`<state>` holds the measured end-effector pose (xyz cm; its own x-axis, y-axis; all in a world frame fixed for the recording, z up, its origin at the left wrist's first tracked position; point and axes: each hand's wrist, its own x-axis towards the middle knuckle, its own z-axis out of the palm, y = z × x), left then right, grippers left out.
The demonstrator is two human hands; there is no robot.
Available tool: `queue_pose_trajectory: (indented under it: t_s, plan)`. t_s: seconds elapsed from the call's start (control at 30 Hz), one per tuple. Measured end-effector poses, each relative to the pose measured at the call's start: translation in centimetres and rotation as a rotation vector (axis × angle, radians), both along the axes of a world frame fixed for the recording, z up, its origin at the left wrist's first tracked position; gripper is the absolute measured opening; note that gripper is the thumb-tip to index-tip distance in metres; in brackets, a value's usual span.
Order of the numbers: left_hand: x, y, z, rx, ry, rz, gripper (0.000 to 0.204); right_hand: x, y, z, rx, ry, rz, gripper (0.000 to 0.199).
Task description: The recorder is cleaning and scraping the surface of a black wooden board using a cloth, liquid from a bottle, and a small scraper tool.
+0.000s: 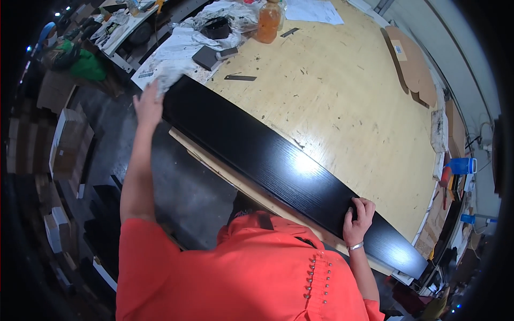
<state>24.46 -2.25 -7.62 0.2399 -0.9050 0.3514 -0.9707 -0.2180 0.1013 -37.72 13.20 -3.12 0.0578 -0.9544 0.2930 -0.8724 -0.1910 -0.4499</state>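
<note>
A long black board (pixel 251 144) with fine grain lies slantwise along the near edge of the worktable. At its far left end, my left hand (pixel 149 106) is closed on a white rag (pixel 170 79), blurred and touching the board's end. My right hand (pixel 360 218) rests towards the board's right end. Its fingers are bent at the board's far edge, the thumb lies on the top face, and a bracelet circles the wrist.
The pale worktable (pixel 326 91) carries two flat dark blades (pixel 240 78), a dark block (pixel 206 58), a black bowl (pixel 217 28) on crumpled white cloth, and a jar of orange liquid (pixel 269 22). Brown cardboard (pixel 409 67) lies at the far right. Another person (pixel 85 61) stands at the far left.
</note>
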Motion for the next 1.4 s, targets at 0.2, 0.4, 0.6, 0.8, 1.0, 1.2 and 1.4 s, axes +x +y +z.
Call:
queue_pose_trajectory:
  t_s: [0.2,0.4,0.6,0.8,1.0,1.2,1.4]
  plan:
    - [-18.1,9.9,0.8,-0.073,0.274,-0.240,0.051,-0.1,0.3,-0.4,-0.010,0.016,-0.021,0.033]
    - [-14.0,8.3,0.3,-0.209,0.225,-0.261,0.040,-0.7,0.5,-0.7,-0.028,0.047,-0.004,0.035]
    - [-13.9,6.8,1.3,-0.370,0.302,-0.124,0.035,-0.5,0.3,-0.8,-0.019,0.040,0.016,0.036]
    - [-10.9,5.8,1.0,-0.265,0.335,-0.097,0.035,-0.6,0.5,-0.6,-0.012,0.071,0.018,0.036]
    - [-6.6,3.0,1.0,-0.242,0.163,0.042,0.030,-0.6,0.5,-0.7,0.013,0.111,0.005,0.037]
    - [-1.3,1.7,0.5,-0.382,0.357,0.162,0.015,-0.6,0.6,-0.7,0.041,0.112,0.013,0.038]
    - [-8.3,5.5,-2.3,-0.470,0.311,-0.054,0.013,-0.7,0.6,-0.9,0.049,0.133,-0.004,0.039]
